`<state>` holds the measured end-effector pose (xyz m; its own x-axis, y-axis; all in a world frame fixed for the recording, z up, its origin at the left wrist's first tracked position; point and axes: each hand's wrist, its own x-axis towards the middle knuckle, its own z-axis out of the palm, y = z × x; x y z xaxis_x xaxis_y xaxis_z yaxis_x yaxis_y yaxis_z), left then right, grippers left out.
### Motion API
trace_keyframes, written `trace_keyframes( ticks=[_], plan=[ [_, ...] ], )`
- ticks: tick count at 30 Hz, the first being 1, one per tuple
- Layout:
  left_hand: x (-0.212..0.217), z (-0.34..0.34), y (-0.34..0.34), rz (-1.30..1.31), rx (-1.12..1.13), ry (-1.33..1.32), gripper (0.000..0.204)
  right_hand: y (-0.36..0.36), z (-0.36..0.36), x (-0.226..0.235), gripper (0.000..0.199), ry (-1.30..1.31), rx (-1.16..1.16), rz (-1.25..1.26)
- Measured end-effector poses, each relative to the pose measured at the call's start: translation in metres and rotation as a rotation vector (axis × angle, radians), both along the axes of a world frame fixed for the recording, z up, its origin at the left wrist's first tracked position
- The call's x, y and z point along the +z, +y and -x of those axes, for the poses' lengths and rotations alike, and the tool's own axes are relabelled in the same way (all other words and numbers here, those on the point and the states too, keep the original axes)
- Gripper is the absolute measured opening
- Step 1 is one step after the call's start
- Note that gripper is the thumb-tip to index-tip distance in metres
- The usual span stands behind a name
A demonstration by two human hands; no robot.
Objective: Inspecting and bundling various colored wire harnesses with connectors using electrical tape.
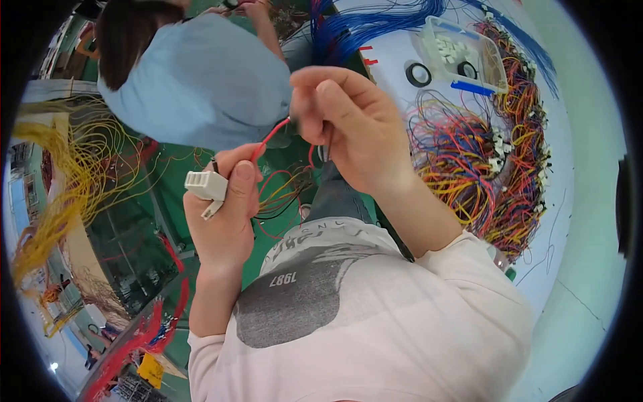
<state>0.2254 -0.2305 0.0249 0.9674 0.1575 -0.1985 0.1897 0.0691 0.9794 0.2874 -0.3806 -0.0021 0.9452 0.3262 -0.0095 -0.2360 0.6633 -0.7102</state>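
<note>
A white worktop runs along the right, bordered by a pale green surface that could be wall or floor. Large tangles of mixed wires in red, yellow and blue lie on it, with white plugs among them, and blue wires spread over its far end. Near these sits a clear bin with blue handles and white plugs inside; a roll of black tape lies just beside it.

The floor is green. At the upper left, a co-worker in a light blue shirt bends forward. Yellow wires hang at the far left, and red wires lie in a long bundle at the lower left.

Between the two sides, in front of the person's pale shirt, the left hand is closed around a white connector and a red wire. The wire runs up to the right hand, whose curled fingertips are blurred; I cannot tell whether they grip it.
</note>
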Motion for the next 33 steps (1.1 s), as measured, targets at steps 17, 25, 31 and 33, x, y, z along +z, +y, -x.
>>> trace_keyframes(
  ticks=[17, 25, 31, 33],
  plan=[
    [-0.05, -0.16, -0.07, -0.242, -0.054, 0.148, 0.01, -0.05, -0.15, -0.081, 0.028, 0.526, 0.107, -0.251],
    [-0.08, -0.184, -0.084, -0.54, -0.056, 0.047, 0.005, -0.048, -0.159, -0.095, 0.02, 0.778, 0.001, -0.52],
    [-0.086, -0.189, -0.087, -0.692, -0.052, -0.021, 0.009, -0.046, -0.164, -0.102, 0.015, 0.762, -0.018, -0.504],
    [-0.087, -0.19, -0.087, -0.716, -0.058, -0.054, 0.01, -0.043, -0.163, -0.104, 0.014, 0.721, -0.047, -0.448]
  ],
)
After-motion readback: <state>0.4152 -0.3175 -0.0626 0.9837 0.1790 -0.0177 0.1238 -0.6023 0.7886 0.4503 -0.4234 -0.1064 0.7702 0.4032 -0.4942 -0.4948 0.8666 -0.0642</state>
